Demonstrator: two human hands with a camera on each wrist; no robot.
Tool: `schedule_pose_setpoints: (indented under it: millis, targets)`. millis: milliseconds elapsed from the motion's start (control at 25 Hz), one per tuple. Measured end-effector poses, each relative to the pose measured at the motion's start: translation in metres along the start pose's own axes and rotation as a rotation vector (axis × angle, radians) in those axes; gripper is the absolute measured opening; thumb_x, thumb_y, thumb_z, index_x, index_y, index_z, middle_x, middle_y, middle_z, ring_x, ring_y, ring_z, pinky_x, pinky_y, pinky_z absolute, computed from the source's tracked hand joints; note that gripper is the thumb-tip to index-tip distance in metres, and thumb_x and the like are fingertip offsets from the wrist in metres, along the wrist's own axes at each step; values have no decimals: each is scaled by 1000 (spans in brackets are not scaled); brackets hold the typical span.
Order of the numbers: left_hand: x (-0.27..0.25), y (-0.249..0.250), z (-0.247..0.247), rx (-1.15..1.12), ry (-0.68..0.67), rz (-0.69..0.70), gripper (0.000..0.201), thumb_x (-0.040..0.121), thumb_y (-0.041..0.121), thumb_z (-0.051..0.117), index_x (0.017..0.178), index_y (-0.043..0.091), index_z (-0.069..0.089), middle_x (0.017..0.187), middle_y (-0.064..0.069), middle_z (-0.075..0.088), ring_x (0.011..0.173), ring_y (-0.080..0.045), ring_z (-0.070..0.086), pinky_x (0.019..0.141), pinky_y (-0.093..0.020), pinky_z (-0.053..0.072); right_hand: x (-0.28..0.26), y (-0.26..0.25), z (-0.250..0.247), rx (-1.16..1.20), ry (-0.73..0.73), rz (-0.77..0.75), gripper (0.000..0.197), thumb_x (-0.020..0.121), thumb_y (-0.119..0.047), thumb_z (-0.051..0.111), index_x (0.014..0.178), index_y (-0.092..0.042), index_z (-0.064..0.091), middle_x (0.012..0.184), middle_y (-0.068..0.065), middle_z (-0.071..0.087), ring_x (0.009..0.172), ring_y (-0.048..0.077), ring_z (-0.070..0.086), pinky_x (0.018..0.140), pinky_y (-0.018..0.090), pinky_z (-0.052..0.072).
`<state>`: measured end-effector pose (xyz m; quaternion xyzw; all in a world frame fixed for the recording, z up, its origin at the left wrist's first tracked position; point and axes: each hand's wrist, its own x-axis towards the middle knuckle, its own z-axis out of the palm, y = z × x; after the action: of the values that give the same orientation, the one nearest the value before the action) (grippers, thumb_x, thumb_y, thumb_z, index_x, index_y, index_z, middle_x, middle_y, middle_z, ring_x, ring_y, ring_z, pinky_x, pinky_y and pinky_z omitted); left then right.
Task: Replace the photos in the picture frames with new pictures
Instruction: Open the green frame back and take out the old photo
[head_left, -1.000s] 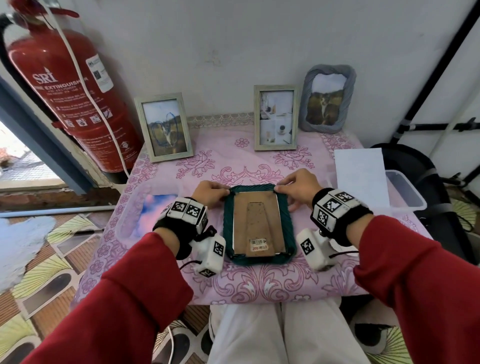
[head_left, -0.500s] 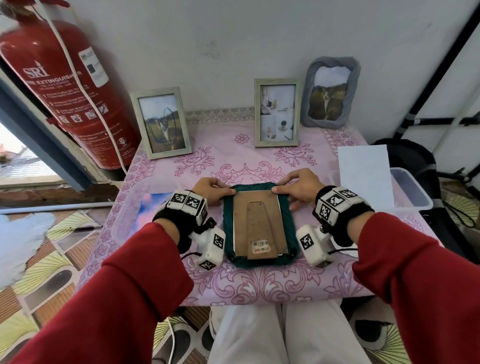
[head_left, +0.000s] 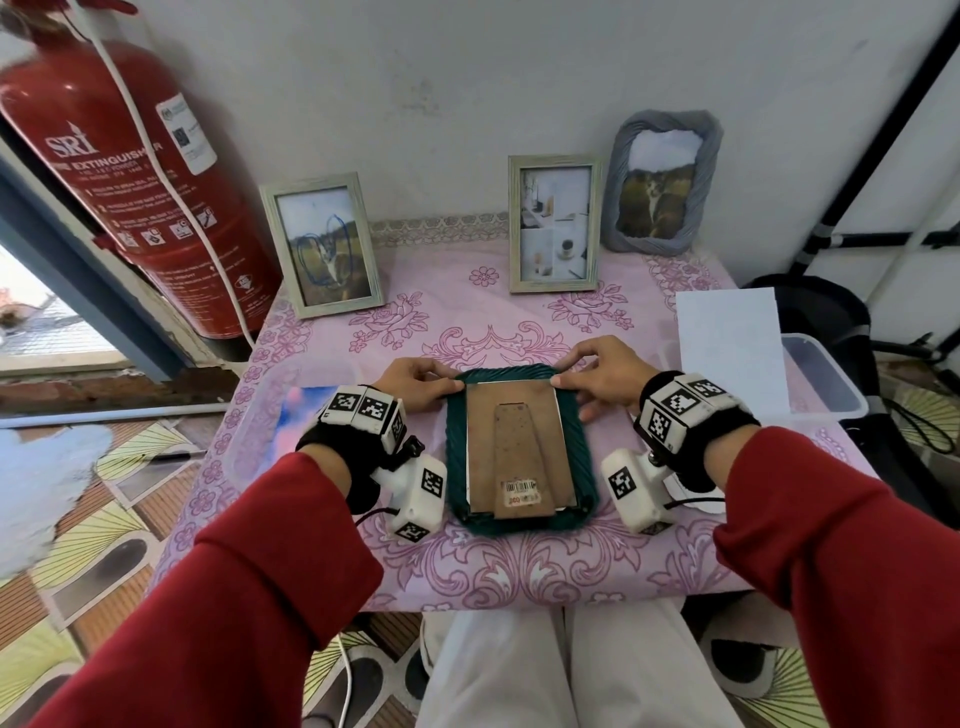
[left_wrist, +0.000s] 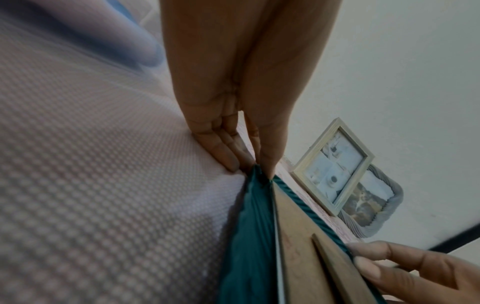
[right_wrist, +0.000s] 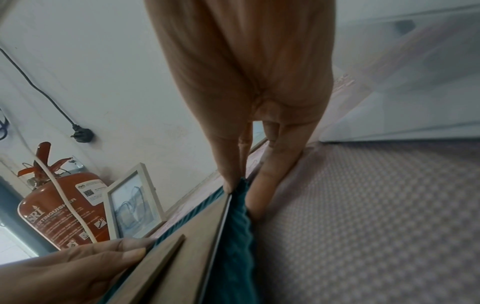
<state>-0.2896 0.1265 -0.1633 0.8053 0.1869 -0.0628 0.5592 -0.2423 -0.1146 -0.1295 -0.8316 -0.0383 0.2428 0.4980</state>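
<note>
On the pink tablecloth (head_left: 519, 332), left hand (head_left: 415, 387) and right hand (head_left: 605, 376) pinch the green frame (head_left: 519, 519) (face down) at its far corners.

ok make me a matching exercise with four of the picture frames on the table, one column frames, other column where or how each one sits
Frames:
1. dark green ribbed frame
2. grey ribbed fabric frame
3. pale wooden frame with the collage photo
4. pale wooden frame with the blue scribbled photo

Places or states:
A. upright at the back left, next to the red fire extinguisher
B. face down, left hand and right hand at its far corners
C. upright at the back right corner
D. upright at the back, middle

Pairs: 1-B, 2-C, 3-D, 4-A
</note>
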Motion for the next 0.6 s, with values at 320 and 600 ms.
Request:
schedule_pose_setpoints:
  millis: [320, 600]
  targets:
    - [-13, 4, -1, -63, -47, 5, 26, 90, -1, 54, 116, -5, 59, 74, -3, 57, 57, 1, 58, 57, -6, 49, -2, 4, 0, 4, 2, -38, 25, 86, -3, 63, 109, 4, 59, 65, 7, 48, 43, 13, 52, 37, 21, 51]
    - [-42, 17, 4, -208, -26, -67, 39, 92, -15, 34, 129, -8, 46, 83, -1, 54, 75, -7, 50, 69, -13, 45, -14, 3, 4, -27, -97, -16, 44, 95, -9, 50, 134, -6, 31, 81, 2, 40, 64, 12, 47, 48, 19, 51]
